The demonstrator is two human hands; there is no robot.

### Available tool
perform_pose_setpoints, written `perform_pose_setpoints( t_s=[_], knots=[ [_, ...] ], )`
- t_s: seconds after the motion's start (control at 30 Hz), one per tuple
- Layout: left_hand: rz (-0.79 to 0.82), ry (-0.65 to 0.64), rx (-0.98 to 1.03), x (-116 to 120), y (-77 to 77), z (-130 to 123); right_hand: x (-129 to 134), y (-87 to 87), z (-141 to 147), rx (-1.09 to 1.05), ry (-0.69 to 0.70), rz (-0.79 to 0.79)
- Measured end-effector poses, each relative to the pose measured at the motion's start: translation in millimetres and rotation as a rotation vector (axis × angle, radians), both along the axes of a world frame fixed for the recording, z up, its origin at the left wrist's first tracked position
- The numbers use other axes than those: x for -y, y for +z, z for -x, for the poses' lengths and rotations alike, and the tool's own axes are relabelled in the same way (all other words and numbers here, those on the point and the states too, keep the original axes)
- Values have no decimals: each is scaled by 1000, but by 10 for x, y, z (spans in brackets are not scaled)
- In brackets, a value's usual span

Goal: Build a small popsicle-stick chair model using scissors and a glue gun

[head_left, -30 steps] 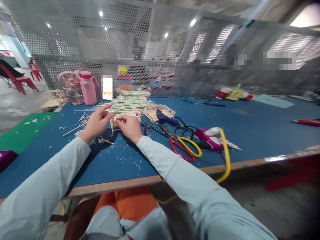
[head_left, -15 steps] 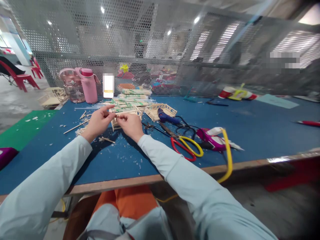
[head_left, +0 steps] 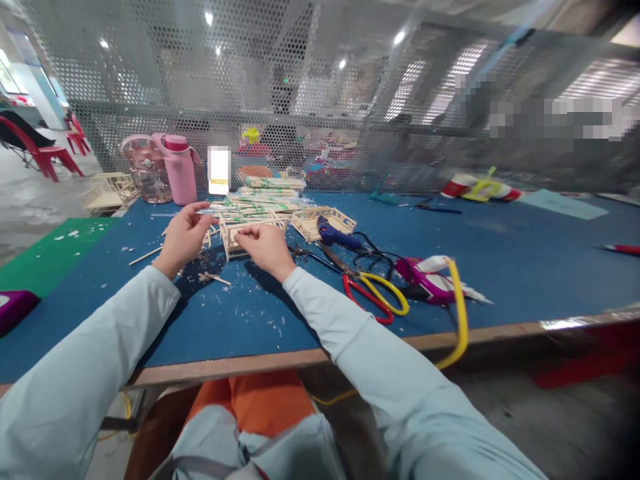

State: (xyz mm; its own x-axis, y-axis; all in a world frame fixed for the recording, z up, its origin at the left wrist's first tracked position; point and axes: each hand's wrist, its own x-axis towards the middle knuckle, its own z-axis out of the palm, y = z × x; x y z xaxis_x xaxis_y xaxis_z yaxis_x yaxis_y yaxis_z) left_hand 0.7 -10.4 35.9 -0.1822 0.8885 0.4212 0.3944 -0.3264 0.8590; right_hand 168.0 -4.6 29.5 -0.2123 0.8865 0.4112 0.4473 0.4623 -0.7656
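A small frame of thin wooden sticks stands on the blue table, partly covered by my right hand. My right hand is at its front, thumb and forefinger pinched together; whatever is between the tips is too small to make out. Left of the frame, my left hand is raised with thumb and fingers apart, holding nothing visible. Loose sticks and pale scraps lie around it. Behind are bundles of wooden sticks in clear wrapping. A second stick frame, shaped like a tray, sits to the right.
Right of my hands lie a blue glue gun, scissors with red and yellow handles and a purple glue gun among black cords. A pink bottle, a clear bottle and a bright-screened phone stand at the back.
My hands, together at the stick frame before, have moved apart. The left has drawn back to the left and its fingers have spread; the right stays pinched at the frame.
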Motion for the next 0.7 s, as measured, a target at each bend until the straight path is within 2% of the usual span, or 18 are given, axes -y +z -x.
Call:
perform_pose_setpoints(
  t_s=[0.1, 0.23, 0.33, 0.4, 0.47, 0.6, 0.7],
  knots=[
    [33, 3, -32, -30, -35, 25, -45, -5, -17, -3, 56, 51],
    [38, 30, -116, -53, -33, 74, -42, 22, -48, 70, 25, 24],
    [64, 185, -366, -76, -5, 259, 9, 57, -94, 288, -4, 1],
    [166, 315, -585, -86, 6, 447, 49, 77, -143, 503, -9, 41],
    [256, 381, -733, -79, 12, 639, 76, 92, -208, 684, -31, 100],
    [390, 459, -777, -10, 46, 888, 68, 112, -362, 806, -95, 173],
    [438, 484, -759, 42, 88, 904, 62, 107, -401, 791, -111, 147]
  ],
)
